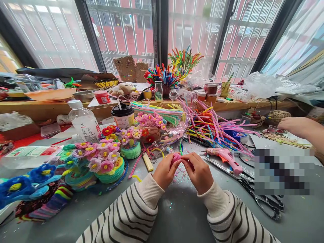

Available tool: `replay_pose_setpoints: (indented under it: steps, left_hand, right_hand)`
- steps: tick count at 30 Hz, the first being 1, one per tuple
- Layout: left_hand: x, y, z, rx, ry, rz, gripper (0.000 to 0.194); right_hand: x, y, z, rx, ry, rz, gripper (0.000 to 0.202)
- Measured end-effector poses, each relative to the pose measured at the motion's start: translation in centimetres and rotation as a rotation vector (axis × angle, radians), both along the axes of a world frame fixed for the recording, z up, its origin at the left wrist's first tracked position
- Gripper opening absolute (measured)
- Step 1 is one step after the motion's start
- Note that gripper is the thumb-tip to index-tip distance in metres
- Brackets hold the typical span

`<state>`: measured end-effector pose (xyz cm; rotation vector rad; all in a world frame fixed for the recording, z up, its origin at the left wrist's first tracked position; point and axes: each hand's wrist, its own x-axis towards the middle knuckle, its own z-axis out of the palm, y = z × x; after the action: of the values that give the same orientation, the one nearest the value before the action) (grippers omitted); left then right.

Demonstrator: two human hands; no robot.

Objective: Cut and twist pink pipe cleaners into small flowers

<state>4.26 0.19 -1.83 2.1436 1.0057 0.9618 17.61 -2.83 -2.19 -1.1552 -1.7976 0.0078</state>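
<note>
Between my two hands, above the middle of the grey table, is a small pink fuzzy pipe-cleaner piece [176, 156]. My left hand [165, 171] is closed around its left side. The fingertips of my right hand [198, 171] pinch at its right edge. Pink and coloured fluff scraps [181, 173] lie on the table below. To the left of my hands stand small pots of pipe-cleaner flowers, one with a pink bunch [105, 156]. A pink glue gun [226, 158] and large black-handled scissors [263, 199] lie to the right of my right hand.
Loose pipe cleaners [215, 126] are heaped behind my hands. A plastic bottle [84, 121] and a lidded drink cup [123, 116] stand at the left. A yellow glue stick or lighter-like piece [147, 162] lies near my left hand. Another person's hand [291, 124] reaches in at the far right.
</note>
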Motion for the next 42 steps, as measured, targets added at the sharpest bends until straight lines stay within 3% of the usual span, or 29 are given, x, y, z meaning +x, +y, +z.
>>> replay_pose_setpoints:
  steps: [5,14,26,35,42]
  left_hand:
    - [-0.2,0.3,-0.4,0.109,0.096,0.104,0.025]
    - [-0.1,0.4,-0.3,0.219,0.166,0.098,0.021]
    - [0.0,0.2,-0.6,0.173,0.228,0.053,0.020]
    - [-0.1,0.2,-0.9,0.240,0.441,0.127,0.024]
    - [-0.3,0.3,-0.5,0.439,0.505,0.084,0.027]
  right_hand:
    - [0.1,-0.1,0.0,-0.037,0.009,-0.041,0.010]
    - [0.1,-0.3,0.2,-0.061,-0.025,-0.063,0.012]
    - [-0.2,-0.3,-0.2,-0.050,-0.039,-0.091,0.012]
    - [0.7,0.0,0.0,0.042,-0.566,-0.024,0.036]
    - [1.0,0.3,-0.4,0.060,-0.584,-0.117,0.032]
